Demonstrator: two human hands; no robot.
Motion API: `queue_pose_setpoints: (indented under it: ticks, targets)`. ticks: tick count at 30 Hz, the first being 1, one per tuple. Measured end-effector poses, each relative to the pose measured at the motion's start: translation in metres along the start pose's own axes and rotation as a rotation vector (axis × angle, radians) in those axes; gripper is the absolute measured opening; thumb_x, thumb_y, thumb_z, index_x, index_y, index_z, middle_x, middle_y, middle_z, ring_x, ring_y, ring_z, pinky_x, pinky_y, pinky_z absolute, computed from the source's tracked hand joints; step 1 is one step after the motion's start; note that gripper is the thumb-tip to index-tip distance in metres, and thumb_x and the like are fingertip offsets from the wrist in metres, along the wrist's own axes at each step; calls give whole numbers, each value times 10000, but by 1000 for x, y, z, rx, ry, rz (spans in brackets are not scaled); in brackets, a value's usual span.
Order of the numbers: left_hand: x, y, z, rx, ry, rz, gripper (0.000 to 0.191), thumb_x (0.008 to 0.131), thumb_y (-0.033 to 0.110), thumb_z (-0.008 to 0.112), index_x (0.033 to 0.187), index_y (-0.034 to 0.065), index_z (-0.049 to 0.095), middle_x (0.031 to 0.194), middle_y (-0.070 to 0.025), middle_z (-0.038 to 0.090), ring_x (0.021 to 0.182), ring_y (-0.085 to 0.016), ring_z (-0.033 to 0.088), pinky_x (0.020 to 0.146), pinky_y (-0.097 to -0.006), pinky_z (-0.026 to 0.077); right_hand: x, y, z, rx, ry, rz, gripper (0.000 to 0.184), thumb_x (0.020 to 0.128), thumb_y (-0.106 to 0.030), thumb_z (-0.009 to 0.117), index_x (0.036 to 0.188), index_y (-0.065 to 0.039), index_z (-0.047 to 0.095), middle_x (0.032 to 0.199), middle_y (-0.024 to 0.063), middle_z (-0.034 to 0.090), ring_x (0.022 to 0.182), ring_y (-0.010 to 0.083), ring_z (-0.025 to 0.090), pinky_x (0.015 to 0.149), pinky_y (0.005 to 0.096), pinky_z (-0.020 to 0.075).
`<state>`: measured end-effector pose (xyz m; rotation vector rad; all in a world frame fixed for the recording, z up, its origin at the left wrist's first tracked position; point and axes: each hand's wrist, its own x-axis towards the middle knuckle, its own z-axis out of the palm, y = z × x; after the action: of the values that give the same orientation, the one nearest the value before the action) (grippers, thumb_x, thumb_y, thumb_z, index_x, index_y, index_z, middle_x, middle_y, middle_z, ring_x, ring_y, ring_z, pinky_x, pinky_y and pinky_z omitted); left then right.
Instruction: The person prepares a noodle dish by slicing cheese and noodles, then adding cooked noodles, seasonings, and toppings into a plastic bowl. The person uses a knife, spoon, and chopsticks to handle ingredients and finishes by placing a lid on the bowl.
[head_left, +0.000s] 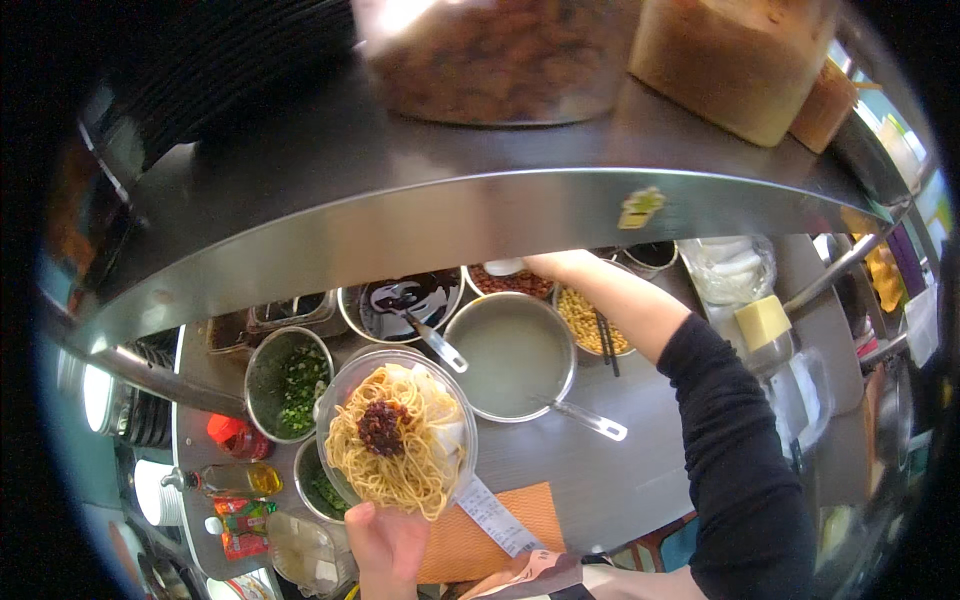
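My left hand (388, 541) holds a clear plastic bowl (471, 450) from below, near its rim. Noodles (352, 450) fill the bowl, with a dark red chili sauce (382, 427) on top and pale pieces at the right side. My right arm reaches forward to a bowl of reddish-brown nuts (517, 283), where a white scoop or cup (504, 266) shows beside the hand. Most of my right hand (541, 264) is hidden under the edge of the steel shelf, so its grip cannot be made out.
A steel shelf (450, 202) with large jars crosses above the counter. Around the bowl stand a pot of cloudy liquid (514, 360), a dark sauce pot (397, 300), chopped greens (300, 397), yellow beans or nuts (581, 319) with chopsticks, and an oil bottle (240, 480). A paper slip (495, 517) lies on an orange cloth (450, 551).
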<state>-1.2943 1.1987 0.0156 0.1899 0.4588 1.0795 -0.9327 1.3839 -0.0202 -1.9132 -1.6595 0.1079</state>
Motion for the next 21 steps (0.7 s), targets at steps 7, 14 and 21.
queue_pose_setpoints:
  ticks: [7,14,21]
  targets:
    - [11,-26,22,180,-22,-171,678,758,244,602,1376,69,384,1355,-109,482,1243,-280,460,1050,-467,359,-91,39,-155,-482,-60,-132,170,830,-89,537,830,-1,683,793,180,649,737,308,653,670,386,540]
    - [36,-62,42,193,-102,-208,639,792,205,577,1372,35,368,1361,-113,473,1265,-273,442,1080,-433,336,-135,86,-74,-543,-242,-232,92,779,-36,574,779,-14,663,777,166,622,725,297,652,651,380,545]
    - [63,-84,45,154,-112,-252,609,808,135,560,1372,43,348,1351,-107,469,1275,-240,434,1104,-387,325,-148,110,-104,467,-205,539,187,819,-124,594,847,19,711,666,85,669,493,109,566,459,259,446]
